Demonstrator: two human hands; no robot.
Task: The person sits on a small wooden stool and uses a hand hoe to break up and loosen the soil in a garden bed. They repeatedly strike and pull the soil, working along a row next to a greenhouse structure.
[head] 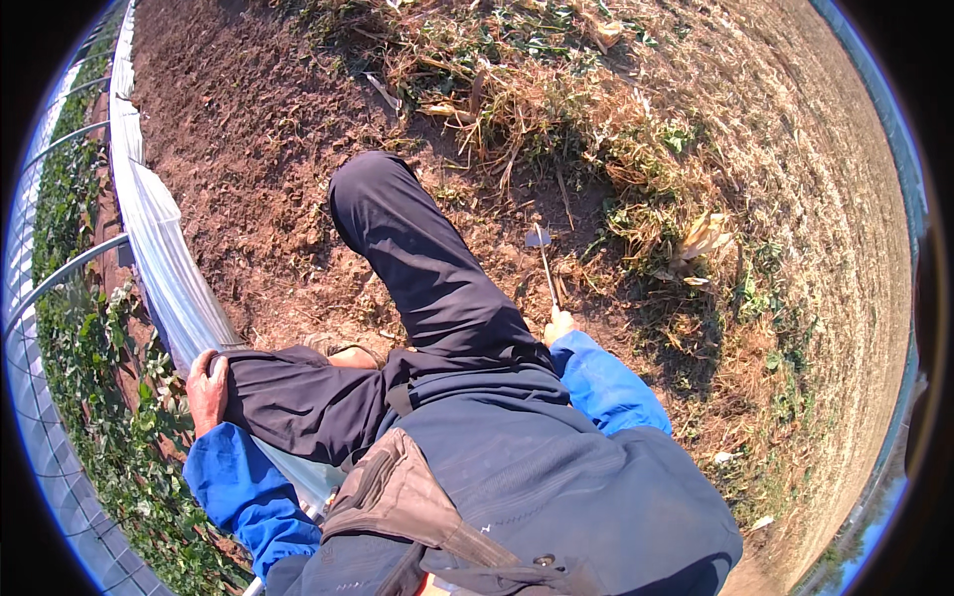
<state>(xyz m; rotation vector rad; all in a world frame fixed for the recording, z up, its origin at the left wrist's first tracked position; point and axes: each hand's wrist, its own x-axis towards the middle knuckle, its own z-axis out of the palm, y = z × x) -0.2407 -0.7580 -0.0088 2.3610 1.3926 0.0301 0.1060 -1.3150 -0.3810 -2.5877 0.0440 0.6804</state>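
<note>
At the lower left, my left hand (pixel 207 391) rests on my bent knee in dark trousers (pixel 298 395), beside a long strip of rolled plastic film (pixel 168 246). No tool shows in that hand. To the right of my raised other leg, my right hand (pixel 559 326) is closed around the handle of a small hand hoe (pixel 538 237). Its metal blade points away from me, over or on the reddish soil (pixel 253 171); contact is not clear. Both sleeves are blue.
Curved metal hoops (pixel 67 272) and green leafy plants (pixel 82 357) line the left side beyond the film. Dry plant debris (pixel 581 127) and corn husks (pixel 702 237) lie ahead and to the right. A straw-covered field (pixel 835 223) stretches along the far right.
</note>
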